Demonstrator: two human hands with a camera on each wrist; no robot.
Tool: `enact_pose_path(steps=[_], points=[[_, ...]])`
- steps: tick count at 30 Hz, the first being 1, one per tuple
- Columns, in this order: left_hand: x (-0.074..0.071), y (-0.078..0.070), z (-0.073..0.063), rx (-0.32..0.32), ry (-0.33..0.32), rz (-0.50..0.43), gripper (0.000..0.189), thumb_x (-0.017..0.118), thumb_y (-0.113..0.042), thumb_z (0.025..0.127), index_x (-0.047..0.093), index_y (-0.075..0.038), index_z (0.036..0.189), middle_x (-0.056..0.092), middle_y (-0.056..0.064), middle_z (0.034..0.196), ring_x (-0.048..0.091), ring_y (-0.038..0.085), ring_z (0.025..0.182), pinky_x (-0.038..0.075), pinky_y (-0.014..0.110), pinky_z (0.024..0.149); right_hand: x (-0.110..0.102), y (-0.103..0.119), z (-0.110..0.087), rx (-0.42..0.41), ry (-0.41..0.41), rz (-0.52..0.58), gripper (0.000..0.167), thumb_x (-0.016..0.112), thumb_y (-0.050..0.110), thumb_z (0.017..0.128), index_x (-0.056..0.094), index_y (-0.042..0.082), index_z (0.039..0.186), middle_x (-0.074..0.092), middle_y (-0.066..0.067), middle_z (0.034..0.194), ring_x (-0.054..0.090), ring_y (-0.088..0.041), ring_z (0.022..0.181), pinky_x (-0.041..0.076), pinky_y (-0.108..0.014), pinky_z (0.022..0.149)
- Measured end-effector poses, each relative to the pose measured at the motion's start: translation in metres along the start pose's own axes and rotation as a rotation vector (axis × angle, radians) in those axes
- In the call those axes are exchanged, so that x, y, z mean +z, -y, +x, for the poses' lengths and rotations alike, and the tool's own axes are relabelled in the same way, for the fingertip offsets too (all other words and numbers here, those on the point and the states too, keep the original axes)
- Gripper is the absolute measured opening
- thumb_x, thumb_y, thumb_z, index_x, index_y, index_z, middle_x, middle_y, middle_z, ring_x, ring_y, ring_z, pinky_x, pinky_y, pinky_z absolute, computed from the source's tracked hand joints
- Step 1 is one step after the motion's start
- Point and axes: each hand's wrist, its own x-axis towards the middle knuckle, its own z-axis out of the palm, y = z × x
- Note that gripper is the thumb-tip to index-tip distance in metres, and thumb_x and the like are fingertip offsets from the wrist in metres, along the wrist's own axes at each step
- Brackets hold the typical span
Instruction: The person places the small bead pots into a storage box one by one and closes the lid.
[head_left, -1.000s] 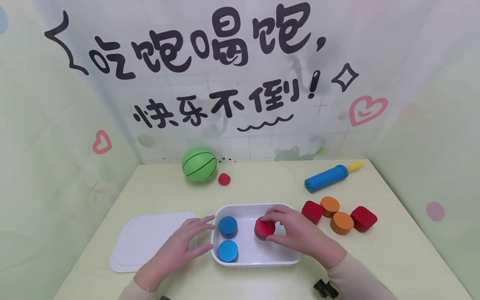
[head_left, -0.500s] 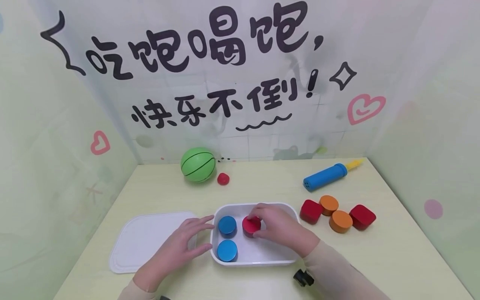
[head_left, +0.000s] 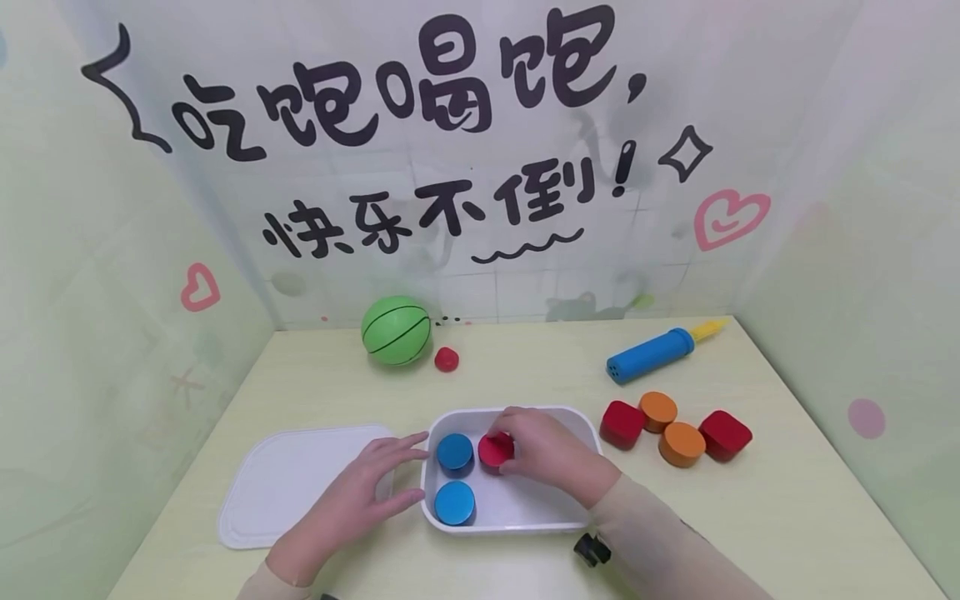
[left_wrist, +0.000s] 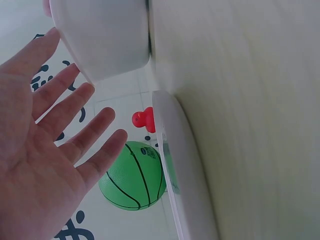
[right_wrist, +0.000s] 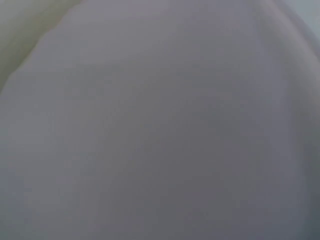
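In the head view a white rectangular container [head_left: 536, 510] stands at the middle of the table. Two blue round blocks [head_left: 454, 502] sit in its left end, one behind the other. My right hand [head_left: 543, 450] reaches into it and pinches a red round block [head_left: 492, 454] just right of the rear blue one. My left hand [head_left: 367, 483] has its fingers extended, with fingertips at the container's left wall; the left wrist view shows the spread fingers [left_wrist: 70, 107] against that wall. A blurred pale surface fills the right wrist view, and the right hand is hidden there.
A white lid [head_left: 292, 483] lies left of the container. To the right are orange round blocks [head_left: 682, 443] and red square-shaped blocks [head_left: 725, 435]. A green ball [head_left: 397, 331], a small red rubber duck [left_wrist: 144, 119] and a blue hand pump [head_left: 651, 356] lie at the back.
My right hand has carried the red round block leftward inside the container, close to the blue blocks. My left hand has stayed at the container's left side.
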Motion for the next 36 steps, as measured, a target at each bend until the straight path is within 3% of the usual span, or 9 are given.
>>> enact_pose_path(steps=[11,18,25,32,36], points=[[0.000,0.000,0.000,-0.011,-0.004,0.006,0.047,0.082,-0.036,0.089,0.068,-0.030,0.134,0.053,-0.012,0.155,0.053,0.018,0.136,0.052,0.053,0.109,-0.004,-0.001,-0.005,0.029,-0.004,0.045,0.059,0.096,0.021,0.072,0.072,0.019,0.126,0.069,-0.001,0.121,0.066,-0.020,0.110,0.064,-0.035,0.087],[0.000,0.000,0.000,-0.007,-0.004,0.015,0.047,0.081,-0.039,0.089,0.068,-0.030,0.134,0.053,-0.013,0.155,0.053,0.018,0.136,0.052,0.053,0.108,-0.013,-0.010,-0.022,0.020,-0.027,0.045,0.054,0.092,0.023,0.078,0.071,0.021,0.128,0.069,0.000,0.126,0.066,-0.024,0.116,0.062,-0.042,0.092],[0.001,-0.001,-0.001,-0.025,0.005,0.010,0.047,0.081,-0.039,0.089,0.068,-0.032,0.134,0.052,-0.013,0.156,0.053,0.019,0.137,0.052,0.054,0.108,-0.025,-0.019,-0.042,0.034,-0.100,0.047,0.046,0.089,0.023,0.081,0.072,0.023,0.123,0.068,0.002,0.126,0.067,-0.023,0.111,0.064,-0.039,0.089],[0.001,-0.002,-0.001,-0.025,0.001,0.011,0.047,0.081,-0.037,0.089,0.068,-0.031,0.134,0.053,-0.013,0.155,0.053,0.019,0.136,0.052,0.053,0.108,-0.038,-0.049,-0.061,-0.020,-0.193,0.096,0.038,0.086,0.022,0.085,0.074,0.021,0.122,0.068,0.002,0.127,0.068,-0.022,0.112,0.064,-0.038,0.088],[0.001,-0.001,-0.001,-0.019,-0.002,0.007,0.047,0.081,-0.037,0.089,0.068,-0.031,0.134,0.052,-0.013,0.155,0.053,0.019,0.137,0.052,0.053,0.108,-0.044,-0.069,-0.070,-0.041,-0.245,0.126,0.031,0.083,0.020,0.088,0.075,0.022,0.119,0.068,0.002,0.125,0.068,-0.021,0.100,0.063,-0.030,0.080]])
